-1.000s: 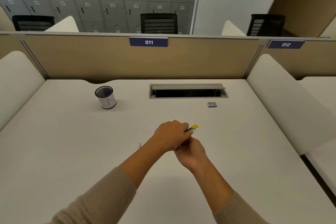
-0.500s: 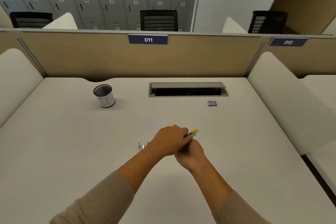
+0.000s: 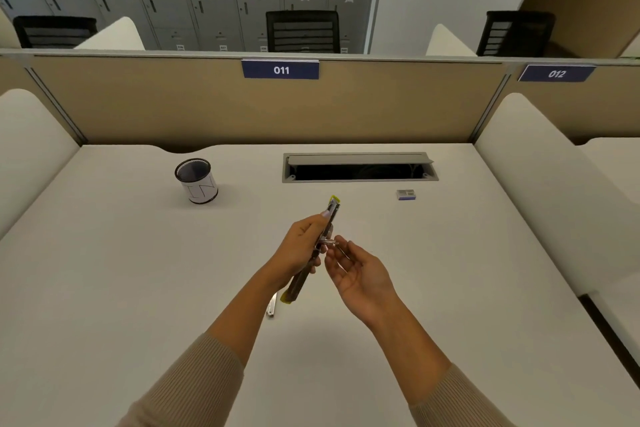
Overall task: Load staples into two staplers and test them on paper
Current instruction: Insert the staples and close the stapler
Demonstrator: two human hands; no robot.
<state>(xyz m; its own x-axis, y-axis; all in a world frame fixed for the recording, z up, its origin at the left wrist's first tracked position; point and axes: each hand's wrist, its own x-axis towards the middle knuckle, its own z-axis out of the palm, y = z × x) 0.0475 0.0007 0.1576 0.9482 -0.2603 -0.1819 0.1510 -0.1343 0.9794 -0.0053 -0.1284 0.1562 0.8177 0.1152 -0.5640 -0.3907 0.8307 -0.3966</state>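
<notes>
My left hand [image 3: 300,245] grips a yellow stapler [image 3: 333,207] swung fully open, one yellow tip pointing away from me and the other toward me, above the white desk [image 3: 138,270]. My right hand [image 3: 360,270] is just right of it, palm up, fingertips pinching a small metal piece, likely staples [image 3: 330,242], at the stapler's middle. A strip of staples [image 3: 272,307] lies on the desk under my left wrist. A small staple box [image 3: 405,194] sits further back on the right. No paper or second stapler shows.
A mesh pen cup [image 3: 196,180] stands at the back left. An open cable slot [image 3: 358,168] is set into the desk at the back centre. Tan partitions and padded white dividers enclose the desk on three sides.
The stapler, closed between both hands before, is now swung open and held up in my left hand. My right hand has turned palm up beside it.
</notes>
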